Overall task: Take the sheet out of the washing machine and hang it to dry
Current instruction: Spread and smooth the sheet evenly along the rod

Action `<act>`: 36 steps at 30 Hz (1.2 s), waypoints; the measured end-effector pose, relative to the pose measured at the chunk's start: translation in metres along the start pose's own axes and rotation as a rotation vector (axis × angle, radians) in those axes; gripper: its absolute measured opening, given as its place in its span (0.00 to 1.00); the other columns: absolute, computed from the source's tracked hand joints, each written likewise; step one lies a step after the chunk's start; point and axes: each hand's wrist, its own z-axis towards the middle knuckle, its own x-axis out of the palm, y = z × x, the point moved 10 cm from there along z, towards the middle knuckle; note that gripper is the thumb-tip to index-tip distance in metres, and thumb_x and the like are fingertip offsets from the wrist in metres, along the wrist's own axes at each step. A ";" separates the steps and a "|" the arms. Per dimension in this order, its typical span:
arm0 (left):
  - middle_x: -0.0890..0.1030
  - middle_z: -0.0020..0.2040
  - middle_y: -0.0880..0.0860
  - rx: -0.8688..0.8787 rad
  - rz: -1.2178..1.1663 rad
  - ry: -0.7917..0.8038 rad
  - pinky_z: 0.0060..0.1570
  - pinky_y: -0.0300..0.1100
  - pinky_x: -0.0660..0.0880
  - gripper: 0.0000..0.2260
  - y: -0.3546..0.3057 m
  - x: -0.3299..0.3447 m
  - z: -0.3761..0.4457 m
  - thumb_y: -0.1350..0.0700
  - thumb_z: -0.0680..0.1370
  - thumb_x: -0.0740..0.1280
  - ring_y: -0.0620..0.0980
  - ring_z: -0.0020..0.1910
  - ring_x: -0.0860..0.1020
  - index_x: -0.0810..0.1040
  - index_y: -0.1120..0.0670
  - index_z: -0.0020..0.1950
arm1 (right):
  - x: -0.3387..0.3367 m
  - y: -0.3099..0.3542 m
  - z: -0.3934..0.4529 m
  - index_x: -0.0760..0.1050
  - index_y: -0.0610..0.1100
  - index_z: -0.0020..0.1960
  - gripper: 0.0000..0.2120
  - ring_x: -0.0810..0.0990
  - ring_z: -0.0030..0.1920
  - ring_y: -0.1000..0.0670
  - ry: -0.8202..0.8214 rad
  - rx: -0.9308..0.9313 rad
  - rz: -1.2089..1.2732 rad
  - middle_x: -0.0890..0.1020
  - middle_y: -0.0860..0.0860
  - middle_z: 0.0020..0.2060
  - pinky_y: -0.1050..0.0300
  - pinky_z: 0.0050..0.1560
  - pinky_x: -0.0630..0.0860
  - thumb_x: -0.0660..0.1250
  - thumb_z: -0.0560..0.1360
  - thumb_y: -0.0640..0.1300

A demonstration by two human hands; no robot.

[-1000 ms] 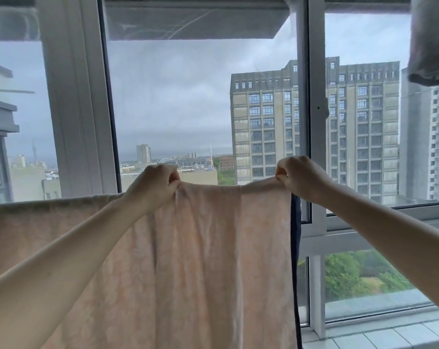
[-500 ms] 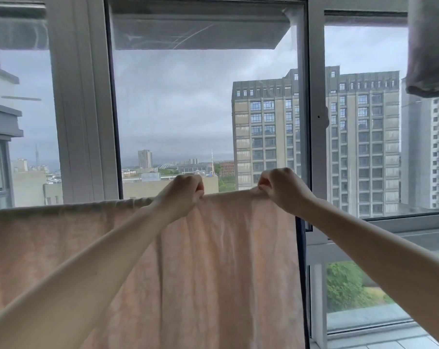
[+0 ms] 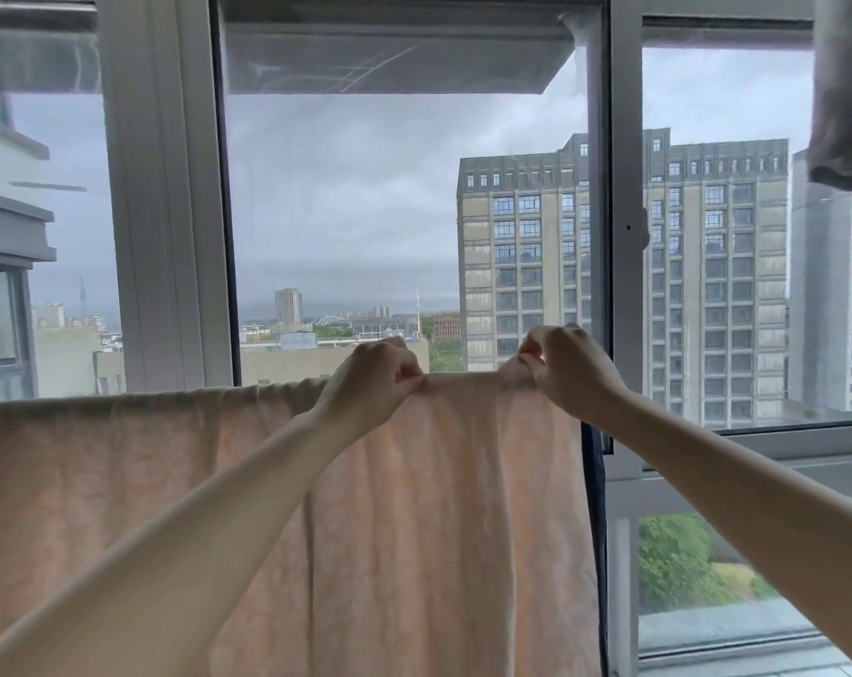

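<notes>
Before the balcony window [image 3: 409, 212], the peach sheet [image 3: 414, 530] hangs in front of me, its top edge running level from the far left to just beside the white frame post [image 3: 624, 285]. My left hand [image 3: 370, 381] has its grip curled, pinching that top edge. My right hand [image 3: 568, 368] pinches a bunched bit of the same edge near the sheet's right corner. The cloth between the two grips is drawn taut, and everything else falls straight below them.
</notes>
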 end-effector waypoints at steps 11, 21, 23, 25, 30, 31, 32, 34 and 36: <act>0.81 0.50 0.47 -0.073 -0.006 0.155 0.51 0.42 0.75 0.07 0.012 -0.001 0.000 0.55 0.77 0.68 0.45 0.49 0.79 0.81 0.51 0.54 | 0.009 0.003 -0.004 0.77 0.42 0.56 0.11 0.79 0.44 0.56 0.185 -0.064 0.139 0.81 0.52 0.48 0.73 0.40 0.72 0.68 0.75 0.36; 0.81 0.40 0.49 -0.132 0.100 0.041 0.46 0.47 0.77 0.04 0.017 0.000 0.007 0.57 0.76 0.67 0.51 0.43 0.79 0.79 0.52 0.41 | 0.013 0.002 0.001 0.77 0.40 0.49 0.03 0.80 0.41 0.53 0.074 -0.054 0.158 0.82 0.47 0.43 0.58 0.48 0.80 0.65 0.77 0.37; 0.80 0.39 0.49 -0.192 0.090 0.021 0.45 0.45 0.76 0.05 0.031 -0.008 0.002 0.56 0.76 0.67 0.50 0.42 0.79 0.77 0.51 0.41 | 0.010 -0.002 0.002 0.77 0.40 0.50 0.03 0.79 0.40 0.52 0.017 -0.029 0.190 0.82 0.47 0.42 0.56 0.47 0.80 0.65 0.78 0.37; 0.79 0.40 0.46 -0.207 0.042 0.053 0.43 0.42 0.74 0.04 0.038 -0.009 -0.005 0.54 0.77 0.67 0.47 0.42 0.78 0.76 0.48 0.42 | 0.019 0.003 0.000 0.77 0.40 0.50 0.04 0.80 0.39 0.51 0.069 -0.053 0.153 0.82 0.47 0.42 0.53 0.46 0.80 0.63 0.78 0.38; 0.81 0.47 0.42 -0.233 -0.003 0.153 0.50 0.43 0.74 0.10 0.065 -0.014 -0.020 0.40 0.76 0.65 0.42 0.48 0.78 0.78 0.43 0.52 | 0.033 0.030 -0.001 0.76 0.43 0.51 0.06 0.78 0.34 0.53 0.136 -0.114 0.117 0.81 0.49 0.41 0.52 0.38 0.80 0.61 0.79 0.39; 0.81 0.47 0.42 -0.243 0.002 0.164 0.51 0.44 0.75 0.13 0.071 -0.018 -0.024 0.38 0.75 0.64 0.41 0.49 0.79 0.79 0.43 0.51 | 0.035 0.039 0.000 0.76 0.44 0.52 0.06 0.79 0.34 0.54 0.143 -0.133 0.125 0.82 0.50 0.42 0.51 0.37 0.81 0.61 0.78 0.40; 0.82 0.47 0.41 -0.246 0.001 0.172 0.52 0.44 0.75 0.14 0.076 -0.023 -0.029 0.37 0.75 0.63 0.40 0.49 0.79 0.80 0.43 0.51 | 0.038 0.050 -0.001 0.76 0.45 0.53 0.07 0.79 0.34 0.54 0.156 -0.156 0.131 0.82 0.50 0.43 0.50 0.37 0.81 0.61 0.78 0.41; 0.83 0.47 0.42 -0.246 -0.007 0.170 0.55 0.46 0.76 0.11 0.085 -0.034 -0.037 0.40 0.77 0.64 0.40 0.49 0.79 0.82 0.44 0.51 | 0.045 0.076 -0.003 0.77 0.45 0.54 0.08 0.81 0.37 0.52 0.188 -0.214 0.143 0.83 0.48 0.46 0.50 0.40 0.81 0.61 0.78 0.42; 0.84 0.49 0.43 -0.246 0.011 0.162 0.56 0.46 0.75 0.10 0.095 -0.047 -0.046 0.44 0.79 0.64 0.41 0.50 0.79 0.82 0.46 0.52 | 0.049 0.104 -0.005 0.76 0.44 0.56 0.09 0.81 0.44 0.49 0.184 -0.270 0.153 0.83 0.47 0.49 0.49 0.45 0.81 0.60 0.78 0.44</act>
